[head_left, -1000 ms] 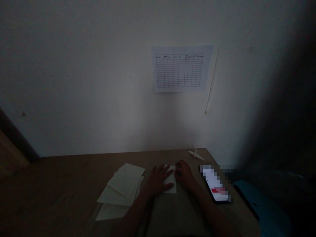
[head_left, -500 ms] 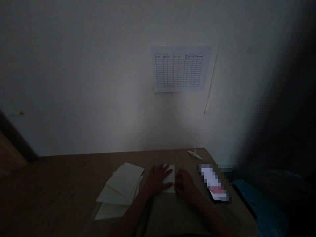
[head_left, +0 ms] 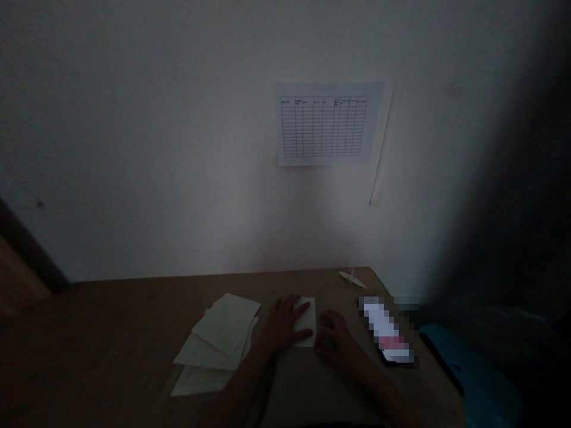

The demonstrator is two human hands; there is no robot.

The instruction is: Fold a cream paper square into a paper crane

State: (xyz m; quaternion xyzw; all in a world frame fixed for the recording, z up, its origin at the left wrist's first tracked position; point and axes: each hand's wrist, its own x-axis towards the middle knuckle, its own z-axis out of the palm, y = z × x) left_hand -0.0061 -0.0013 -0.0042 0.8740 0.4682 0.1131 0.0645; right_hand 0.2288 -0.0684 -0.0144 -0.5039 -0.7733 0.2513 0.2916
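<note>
A small white folded paper [head_left: 306,321] lies flat on the brown table [head_left: 134,333]. My left hand [head_left: 285,324] rests on its left part with the fingers spread. At the paper's right edge is my right hand [head_left: 332,339], its fingers curved and apart, the thumb near the lower right corner; nothing shows between them. Left of my left hand lies a fanned stack of white paper sheets [head_left: 223,333].
A folded paper crane [head_left: 352,278] sits near the table's back right corner. A phone [head_left: 386,330], partly pixelated, lies right of my right hand. Beyond the right edge is a blue seat [head_left: 473,368]. A printed table sheet [head_left: 328,125] hangs on the wall.
The fingers of my right hand have opened wider, and its thumb has moved slightly down along the paper's right edge. My left hand has barely moved.
</note>
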